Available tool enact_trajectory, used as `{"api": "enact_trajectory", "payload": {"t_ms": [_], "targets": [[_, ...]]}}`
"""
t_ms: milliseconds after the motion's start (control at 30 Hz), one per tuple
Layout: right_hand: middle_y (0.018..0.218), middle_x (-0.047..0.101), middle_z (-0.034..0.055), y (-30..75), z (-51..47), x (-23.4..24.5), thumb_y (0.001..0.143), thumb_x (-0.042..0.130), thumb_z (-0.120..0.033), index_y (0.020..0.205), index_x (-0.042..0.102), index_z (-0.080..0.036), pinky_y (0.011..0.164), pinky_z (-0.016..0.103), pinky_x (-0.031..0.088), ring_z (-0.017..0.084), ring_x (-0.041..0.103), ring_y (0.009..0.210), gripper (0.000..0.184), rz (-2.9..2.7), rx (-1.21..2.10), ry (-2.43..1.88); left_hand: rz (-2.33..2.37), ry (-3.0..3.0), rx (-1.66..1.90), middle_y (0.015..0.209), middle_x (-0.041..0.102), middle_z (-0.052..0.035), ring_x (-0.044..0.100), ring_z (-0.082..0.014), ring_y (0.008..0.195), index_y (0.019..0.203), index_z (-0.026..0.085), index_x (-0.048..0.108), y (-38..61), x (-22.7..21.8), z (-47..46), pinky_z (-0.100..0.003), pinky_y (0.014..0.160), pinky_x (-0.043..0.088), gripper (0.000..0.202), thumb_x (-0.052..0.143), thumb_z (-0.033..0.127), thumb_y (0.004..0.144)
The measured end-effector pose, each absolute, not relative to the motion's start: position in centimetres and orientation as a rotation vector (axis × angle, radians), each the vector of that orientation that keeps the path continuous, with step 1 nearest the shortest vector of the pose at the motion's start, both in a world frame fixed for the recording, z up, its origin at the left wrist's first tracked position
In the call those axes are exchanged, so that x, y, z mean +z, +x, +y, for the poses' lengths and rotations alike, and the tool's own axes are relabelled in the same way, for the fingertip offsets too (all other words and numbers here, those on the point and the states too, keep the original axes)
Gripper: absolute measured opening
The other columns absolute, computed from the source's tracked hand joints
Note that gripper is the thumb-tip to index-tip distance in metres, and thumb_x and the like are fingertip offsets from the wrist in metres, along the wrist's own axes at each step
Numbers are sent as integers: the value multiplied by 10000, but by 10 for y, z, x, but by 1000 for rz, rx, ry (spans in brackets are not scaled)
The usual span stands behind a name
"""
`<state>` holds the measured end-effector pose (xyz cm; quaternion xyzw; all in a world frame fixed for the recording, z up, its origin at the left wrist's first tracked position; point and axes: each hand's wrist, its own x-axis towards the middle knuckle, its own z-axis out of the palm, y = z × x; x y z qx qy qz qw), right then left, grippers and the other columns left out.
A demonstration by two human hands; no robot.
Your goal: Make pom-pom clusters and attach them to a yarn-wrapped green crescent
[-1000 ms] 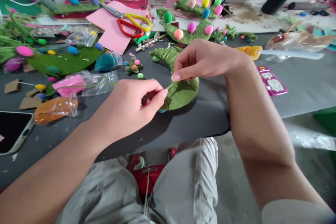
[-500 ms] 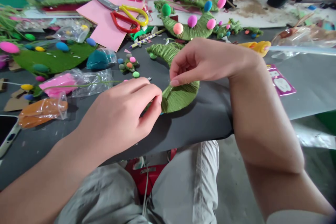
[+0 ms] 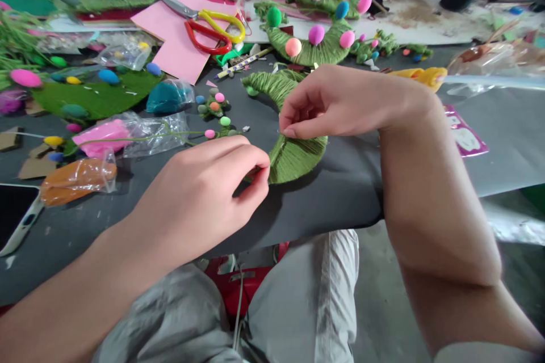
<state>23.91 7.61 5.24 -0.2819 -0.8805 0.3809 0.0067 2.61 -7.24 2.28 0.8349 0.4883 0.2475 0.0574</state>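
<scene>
A crescent wrapped in green yarn (image 3: 300, 161) lies on the grey tabletop near its front edge, its upper horn curving to the left. My left hand (image 3: 213, 187) is closed at the crescent's lower left, thumb and forefinger pinched on its edge; the fingers hide that end. Over the inner curve, my right hand (image 3: 326, 105) bends down from the wrist with thumb and forefinger pinched together. A short strand of green yarn (image 3: 277, 150) runs between the two pinches, mostly covered by the fingertips. Close by on the left sits a small green cluster with coloured balls (image 3: 214, 105).
Behind stand decorated green crescents (image 3: 306, 51) with coloured balls. Red-and-yellow scissors (image 3: 208, 31) lie on pink card (image 3: 170, 48). Bagged orange clay (image 3: 79, 181), pink clay (image 3: 102, 135) and a phone (image 3: 19, 215) are on the left. A purple card (image 3: 466, 136) lies right.
The whole view has shifted slightly, so things appear a little farther right. Both hands keep their pinches at the crescent, with little movement relative to it.
</scene>
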Motion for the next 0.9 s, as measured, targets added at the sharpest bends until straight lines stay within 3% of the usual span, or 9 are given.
{"api": "enact_trajectory", "payload": {"t_ms": [400, 633, 900], "targets": [[751, 695, -39, 237, 72, 57, 899, 680, -232, 867, 767, -207, 577, 219, 435, 78, 560, 654, 96, -2837, 1110, -856, 1369, 2695, 728, 854, 714, -13, 682, -166, 732, 925, 196, 670, 26, 21, -75, -318, 688, 549, 124, 577, 124, 967], [712, 676, -37, 235, 72, 55, 851, 678, -173, 859, 772, -210, 536, 231, 416, 82, 531, 603, 101, -2844, 1080, -882, 1374, 2753, 690, 864, 717, -46, 712, -196, 789, 921, 183, 663, 26, 21, -77, -342, 719, 577, 128, 571, 102, 959], [676, 653, -27, 233, 73, 54, 818, 710, -151, 815, 751, -215, 519, 232, 415, 95, 534, 602, 76, -2843, 1116, -908, 1372, 2846, 578, 831, 697, -20, 725, -208, 827, 946, 202, 653, 23, 19, -78, -336, 765, 599, 114, 558, 145, 971]]}}
